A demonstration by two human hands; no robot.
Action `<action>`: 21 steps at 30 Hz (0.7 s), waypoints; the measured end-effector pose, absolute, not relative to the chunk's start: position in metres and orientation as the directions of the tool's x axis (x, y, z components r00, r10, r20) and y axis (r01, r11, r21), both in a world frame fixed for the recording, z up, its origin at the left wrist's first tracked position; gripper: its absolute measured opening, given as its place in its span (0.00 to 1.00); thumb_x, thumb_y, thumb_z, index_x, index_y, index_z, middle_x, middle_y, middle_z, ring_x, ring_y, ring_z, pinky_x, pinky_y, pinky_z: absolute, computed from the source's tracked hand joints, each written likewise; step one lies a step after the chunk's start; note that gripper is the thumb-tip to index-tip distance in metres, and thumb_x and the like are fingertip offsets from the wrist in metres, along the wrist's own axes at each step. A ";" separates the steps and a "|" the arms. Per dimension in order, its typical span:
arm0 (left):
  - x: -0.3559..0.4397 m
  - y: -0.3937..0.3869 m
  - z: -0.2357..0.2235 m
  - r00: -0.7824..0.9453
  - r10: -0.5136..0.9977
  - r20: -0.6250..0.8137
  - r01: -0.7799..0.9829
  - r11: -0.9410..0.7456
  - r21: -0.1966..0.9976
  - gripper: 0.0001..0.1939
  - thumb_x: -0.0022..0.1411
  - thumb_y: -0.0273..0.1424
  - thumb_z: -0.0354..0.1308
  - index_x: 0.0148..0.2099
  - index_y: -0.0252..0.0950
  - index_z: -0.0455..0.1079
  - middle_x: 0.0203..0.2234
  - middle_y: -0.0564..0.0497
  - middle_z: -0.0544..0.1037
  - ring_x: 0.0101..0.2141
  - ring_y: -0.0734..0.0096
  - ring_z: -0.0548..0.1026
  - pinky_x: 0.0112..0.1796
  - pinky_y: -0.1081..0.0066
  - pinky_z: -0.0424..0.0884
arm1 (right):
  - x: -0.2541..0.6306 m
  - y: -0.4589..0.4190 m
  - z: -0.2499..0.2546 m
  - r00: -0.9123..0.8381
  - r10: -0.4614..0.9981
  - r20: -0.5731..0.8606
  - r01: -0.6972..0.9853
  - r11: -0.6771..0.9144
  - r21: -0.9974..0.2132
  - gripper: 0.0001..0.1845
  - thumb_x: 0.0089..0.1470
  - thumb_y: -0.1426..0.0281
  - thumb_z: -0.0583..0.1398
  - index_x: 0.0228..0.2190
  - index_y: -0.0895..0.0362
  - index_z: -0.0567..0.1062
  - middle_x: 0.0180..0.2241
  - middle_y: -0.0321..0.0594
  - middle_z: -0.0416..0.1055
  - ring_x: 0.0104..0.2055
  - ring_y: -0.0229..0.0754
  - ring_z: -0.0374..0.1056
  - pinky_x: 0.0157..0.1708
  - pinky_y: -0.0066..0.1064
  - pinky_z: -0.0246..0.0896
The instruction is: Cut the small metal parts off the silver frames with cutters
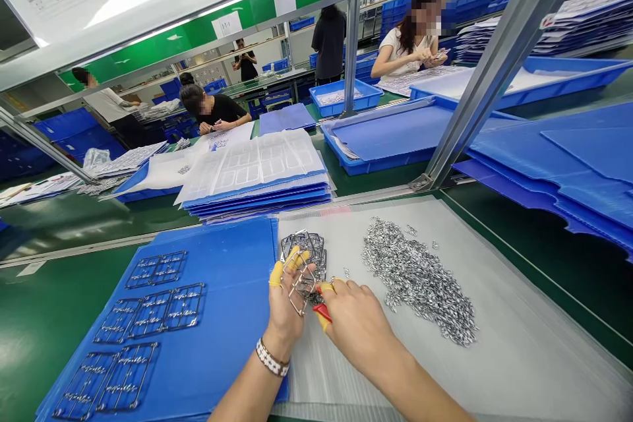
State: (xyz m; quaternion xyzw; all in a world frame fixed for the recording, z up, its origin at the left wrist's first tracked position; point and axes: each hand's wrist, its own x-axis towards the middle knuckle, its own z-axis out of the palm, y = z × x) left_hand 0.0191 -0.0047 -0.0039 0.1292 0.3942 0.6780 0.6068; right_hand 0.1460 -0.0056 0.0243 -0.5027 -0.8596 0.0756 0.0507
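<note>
Left hand [285, 308] holding wire frame [299, 283], right hand [353, 313] gripping red-handled tool [322, 312]

Left fingers are pinching the frame, which is tilting up between the yellow-covered fingertips [275, 273] and the palm. Right fingers are closing narrowly around the tool just beside the frame's lower right; the tool's tip is hiding, so can't tell whether it is touching. Just beyond the left fingers, a stack of dark frames [319, 244] is lying on a pale sheet [341, 369]. Right of the right fingers, a heap of small metal pieces [420, 280] is spreading on that same sheet. Well left of the left fingers, black frames [148, 313] are lying in three rows on a blue sheet [232, 264]. A bracelet [271, 359] is circling the wrist below the left fingers.
</note>
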 end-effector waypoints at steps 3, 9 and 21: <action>0.020 -0.009 -0.003 -0.200 0.934 -0.295 -0.676 0.086 0.732 0.27 0.60 0.47 0.52 0.55 0.38 0.70 0.54 0.42 0.71 0.49 0.53 0.72 0.40 0.63 0.70 | 0.158 -0.005 0.027 -0.478 0.878 0.004 0.863 0.471 -0.184 0.08 0.50 0.74 0.59 0.34 0.55 0.75 0.34 0.44 0.74 0.38 0.51 0.71 0.37 0.39 0.60; 0.014 -0.021 0.002 0.118 0.987 -0.108 -0.394 0.146 0.908 0.27 0.61 0.46 0.54 0.57 0.36 0.69 0.52 0.40 0.74 0.49 0.52 0.72 0.52 0.57 0.61 | 0.205 -0.001 0.022 -0.405 0.901 0.153 0.829 0.433 -0.353 0.12 0.53 0.68 0.54 0.39 0.52 0.74 0.35 0.39 0.75 0.37 0.46 0.72 0.36 0.36 0.64; -0.007 0.056 0.011 -0.051 0.963 0.263 0.231 -0.245 0.942 0.27 0.41 0.30 0.70 0.48 0.43 0.76 0.50 0.40 0.73 0.58 0.37 0.57 0.59 0.46 0.25 | 0.216 0.014 -0.009 -0.489 0.817 0.305 0.591 0.567 -0.574 0.22 0.58 0.57 0.52 0.52 0.49 0.68 0.51 0.42 0.71 0.52 0.48 0.68 0.48 0.40 0.66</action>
